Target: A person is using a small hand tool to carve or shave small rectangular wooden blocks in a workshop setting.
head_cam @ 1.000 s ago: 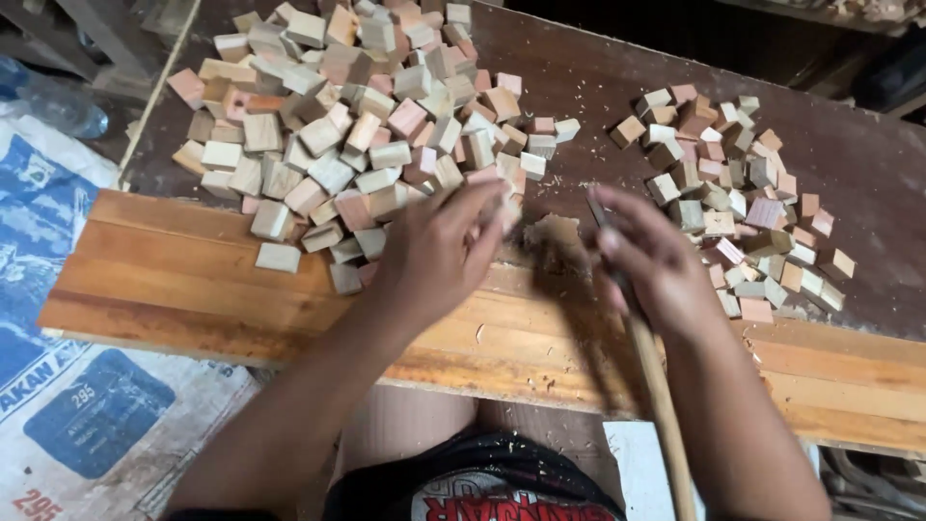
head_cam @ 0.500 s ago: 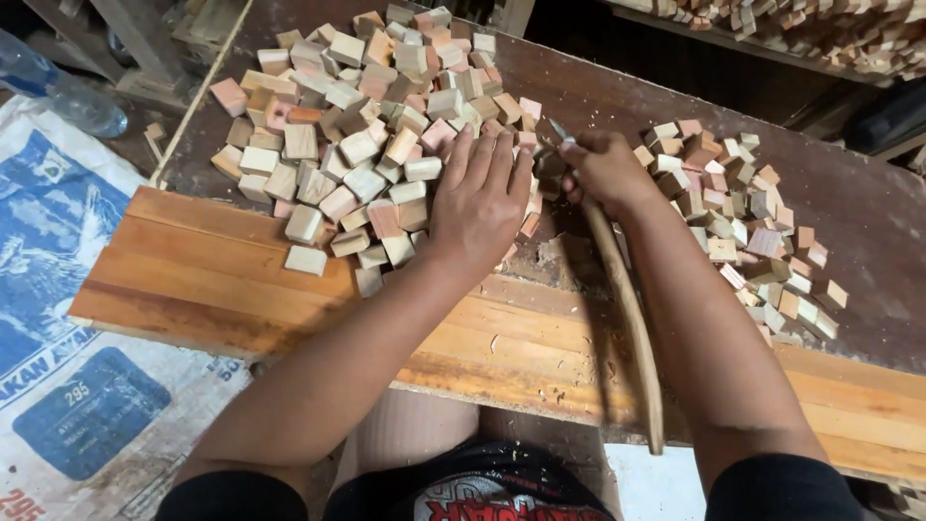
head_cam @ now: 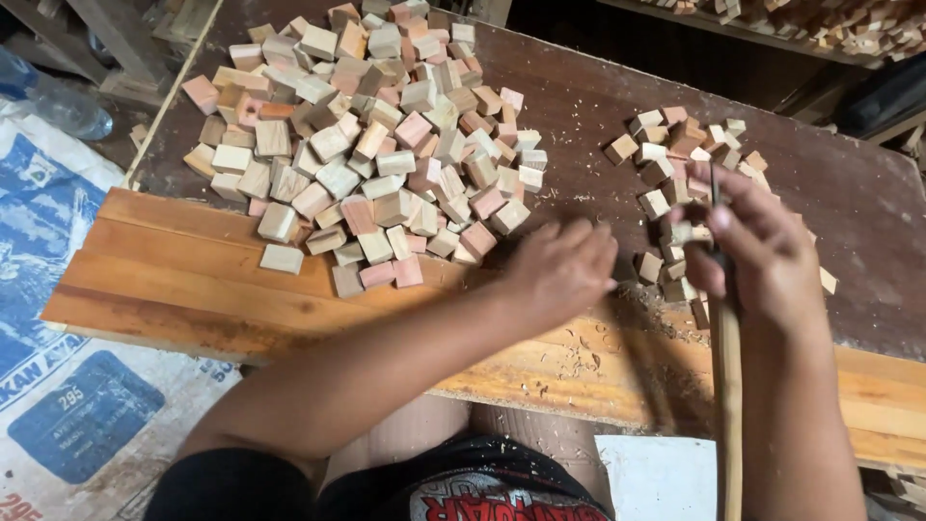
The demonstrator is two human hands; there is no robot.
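My left hand lies palm down on the brown board, fingers stretched out and holding nothing. It rests just right of a big heap of small pale and pinkish wooden blocks. My right hand is closed around a long-handled cutting tool, whose thin dark blade points up past the fingers. A small pale block sits against the fingers of that hand. Behind it lies a smaller heap of trimmed blocks.
An orange wooden plank runs across the front edge, with shavings scattered on it near my hands. A printed blue and white sack covers the floor at left, beside a plastic bottle. More blocks are stacked at the top right.
My left hand has come off the big heap and slid down to its right edge. My right hand with the tool has shifted right, to the front of the smaller heap.
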